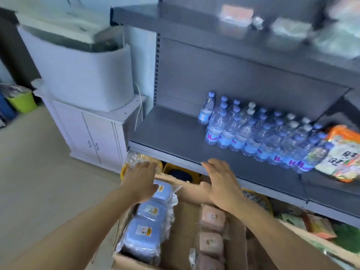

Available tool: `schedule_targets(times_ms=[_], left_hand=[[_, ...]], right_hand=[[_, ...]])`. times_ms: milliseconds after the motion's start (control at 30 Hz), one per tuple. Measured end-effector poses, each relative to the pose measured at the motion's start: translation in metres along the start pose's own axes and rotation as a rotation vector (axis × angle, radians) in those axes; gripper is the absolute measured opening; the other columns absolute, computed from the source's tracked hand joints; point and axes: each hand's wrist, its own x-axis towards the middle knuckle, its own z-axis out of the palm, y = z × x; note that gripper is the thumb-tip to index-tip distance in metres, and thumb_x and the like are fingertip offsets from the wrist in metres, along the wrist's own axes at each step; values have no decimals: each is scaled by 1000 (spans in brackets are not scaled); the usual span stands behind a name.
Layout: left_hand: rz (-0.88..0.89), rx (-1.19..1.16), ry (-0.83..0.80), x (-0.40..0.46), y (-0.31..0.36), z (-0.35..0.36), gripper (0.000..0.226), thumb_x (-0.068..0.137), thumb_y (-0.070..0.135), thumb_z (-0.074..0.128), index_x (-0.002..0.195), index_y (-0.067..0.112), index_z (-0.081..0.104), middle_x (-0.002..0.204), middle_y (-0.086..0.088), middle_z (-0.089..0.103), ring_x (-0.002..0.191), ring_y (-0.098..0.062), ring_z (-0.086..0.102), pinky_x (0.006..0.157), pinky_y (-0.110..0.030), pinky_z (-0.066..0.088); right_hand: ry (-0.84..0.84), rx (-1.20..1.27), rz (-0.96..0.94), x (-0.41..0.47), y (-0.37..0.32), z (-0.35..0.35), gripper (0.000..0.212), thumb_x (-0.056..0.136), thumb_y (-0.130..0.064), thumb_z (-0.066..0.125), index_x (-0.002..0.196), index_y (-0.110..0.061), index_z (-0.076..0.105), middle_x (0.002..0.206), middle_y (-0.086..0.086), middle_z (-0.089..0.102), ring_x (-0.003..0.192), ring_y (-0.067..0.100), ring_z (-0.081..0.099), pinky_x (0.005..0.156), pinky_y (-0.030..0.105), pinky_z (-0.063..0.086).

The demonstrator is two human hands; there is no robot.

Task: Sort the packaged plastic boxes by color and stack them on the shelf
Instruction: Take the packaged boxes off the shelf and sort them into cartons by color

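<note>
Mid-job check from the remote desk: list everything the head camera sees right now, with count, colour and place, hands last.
cardboard box: one, brown, open, below the hands
blue boxes: at least three, plastic-wrapped, left side of the cardboard box
pink boxes: at least three, wrapped, right side of the cardboard box
shelf: one, grey, bare left part
water bottles: many, clear with blue labels, in rows on the shelf
snack bags: orange and white, count unclear, right end of the shelf
cabinet: one, white, left of the shelf
bucket: one, green, far left
left hand: open, above the blue boxes
right hand: open, at the shelf edge
</note>
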Motion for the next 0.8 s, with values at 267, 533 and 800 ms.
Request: schedule_targets(times_ms=[267,533,800], left_hand=[[260,145,224,12,109,-148,60,89,39,57,140,20,31,138,-3,45,128,-25,41,101,-38,39],[433,116,364,18,209,-237,54,87,32,56,136,21,37,133,-6,50,120,-29,49,91,-33,42],[542,153,449,76,313,-265,62,90,38,55,144,24,27,141,-3,42,128,-24,42,102,-36,39]], right_hand=[[265,-147,93,-23,46,-163,55,92,-30,53,142,-17,34,143,2,31,133,23,28,107,32,27],[390,-157,289,-57,112,-261,63,91,-36,57,145,-16,31,151,10,23,139,27,22,111,35,27],[475,-142,418,-63,228,-337,66,92,-37,56,146,-15,26,148,9,23,136,29,23,109,38,31]])
